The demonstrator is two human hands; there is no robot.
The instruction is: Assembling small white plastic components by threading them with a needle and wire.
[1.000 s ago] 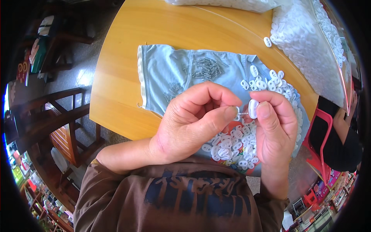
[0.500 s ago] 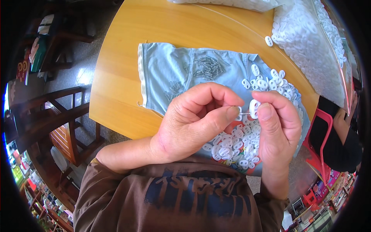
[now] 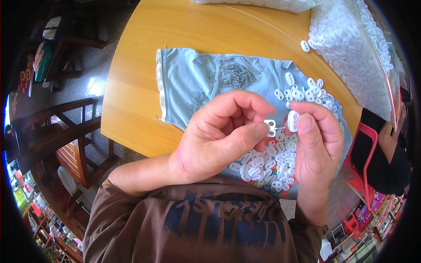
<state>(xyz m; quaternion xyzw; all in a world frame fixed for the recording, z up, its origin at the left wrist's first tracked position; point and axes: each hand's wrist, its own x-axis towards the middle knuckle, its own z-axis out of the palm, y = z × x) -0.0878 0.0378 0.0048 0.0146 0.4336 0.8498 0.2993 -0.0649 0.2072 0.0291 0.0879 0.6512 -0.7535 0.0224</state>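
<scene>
Between thumb and forefinger, my left hand (image 3: 228,136) pinches a small flat white two-hole cord-lock insert (image 3: 271,128). A thin metal spring (image 3: 280,128) sticks out of it toward the right. My right hand (image 3: 318,138) grips an oval white cord-lock shell (image 3: 293,121), upright, just past the spring's free end; a narrow gap seems to separate them. Under both hands lies a light-blue cloth garment (image 3: 184,79), heaped with many white cord-lock pieces (image 3: 258,168) on its near and right parts. Farther up the cloth rests a pile of small metal springs (image 3: 237,75).
The cloth covers part of a yellow wooden table (image 3: 131,101). A large clear bag of white pieces (image 3: 340,57) stands at the far right, with one loose white piece (image 3: 305,46) beside it. Wooden chairs (image 3: 72,149) stand left; a red chair (image 3: 366,162) and another person's arm (image 3: 388,142) are right.
My hands have drawn slightly apart. The insert has turned so both its holes show, and the oval shell has moved a little to the right, off the spring.
</scene>
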